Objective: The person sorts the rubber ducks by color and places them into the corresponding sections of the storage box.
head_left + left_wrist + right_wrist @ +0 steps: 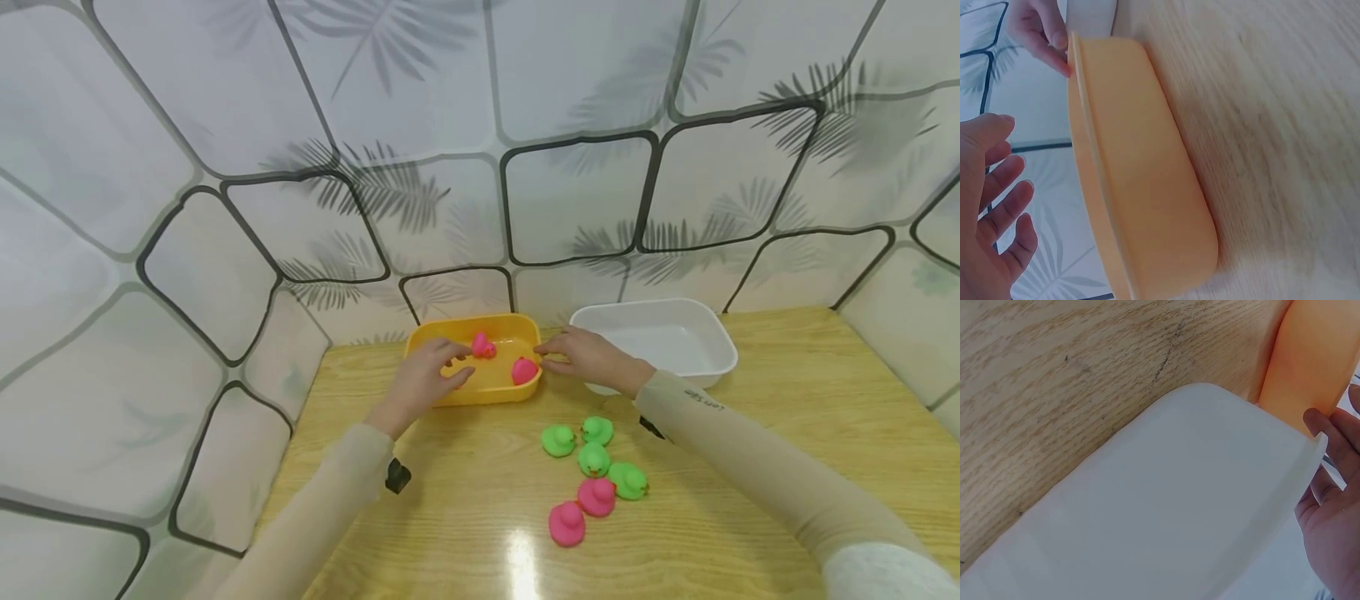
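Note:
My left hand [427, 379] hovers over the left side of an orange plastic basin [487, 395], fingers loosely bent, holding nothing. Inside the basin lie a pink toy duck [482, 345] near the back and another pink duck [524, 371] by the right wall; a bit of pink also shows beside my left thumb. At the basin's right end is my right hand [592, 358], its fingertips right at the rim and nothing in its grasp. In the right wrist view, that hand [1338, 500] reaches past the corner of a white basin [1166, 481] toward the orange wall.
The white basin [675, 333] stands at the back right, partly behind my right wrist. Several green toy ducks [593, 459] and two pink toy ducks [567, 524] sit clustered on the wooden table [450, 508] in front. A patterned wall [577, 204] rises behind the basins.

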{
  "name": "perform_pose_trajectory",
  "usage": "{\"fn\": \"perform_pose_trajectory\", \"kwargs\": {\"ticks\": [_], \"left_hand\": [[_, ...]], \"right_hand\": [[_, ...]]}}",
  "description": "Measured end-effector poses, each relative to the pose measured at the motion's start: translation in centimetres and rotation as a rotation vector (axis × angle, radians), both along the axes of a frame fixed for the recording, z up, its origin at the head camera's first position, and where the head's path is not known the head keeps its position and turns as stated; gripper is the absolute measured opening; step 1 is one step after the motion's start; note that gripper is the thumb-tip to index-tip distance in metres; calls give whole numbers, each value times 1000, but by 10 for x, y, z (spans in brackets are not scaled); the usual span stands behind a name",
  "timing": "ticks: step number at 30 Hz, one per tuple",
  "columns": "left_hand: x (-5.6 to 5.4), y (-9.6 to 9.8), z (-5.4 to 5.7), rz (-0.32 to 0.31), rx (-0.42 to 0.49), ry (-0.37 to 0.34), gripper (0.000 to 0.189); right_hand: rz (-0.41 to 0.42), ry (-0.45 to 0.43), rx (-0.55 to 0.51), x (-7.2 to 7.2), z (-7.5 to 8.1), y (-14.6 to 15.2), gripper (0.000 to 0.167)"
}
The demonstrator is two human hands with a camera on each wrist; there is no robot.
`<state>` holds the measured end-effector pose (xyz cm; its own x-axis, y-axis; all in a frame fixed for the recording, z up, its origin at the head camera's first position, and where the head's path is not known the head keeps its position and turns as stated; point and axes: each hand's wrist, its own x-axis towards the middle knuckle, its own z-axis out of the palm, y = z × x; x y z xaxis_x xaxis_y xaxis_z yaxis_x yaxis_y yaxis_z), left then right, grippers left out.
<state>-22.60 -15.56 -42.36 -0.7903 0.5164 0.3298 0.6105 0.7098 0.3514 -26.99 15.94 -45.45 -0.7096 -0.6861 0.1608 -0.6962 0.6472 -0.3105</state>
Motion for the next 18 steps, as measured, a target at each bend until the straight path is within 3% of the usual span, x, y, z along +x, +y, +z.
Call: {"fn": "perform_pose_trajectory", "kwargs": {"ticks": [13,18], "left_hand": [[31,16,-10,-124,30,56,25],[47,23,-14,-148,26,23,26]], "right_hand": [[7,8,-9,-2,0,0,33],[3,1,-16,-1,-1,1,33]]}}
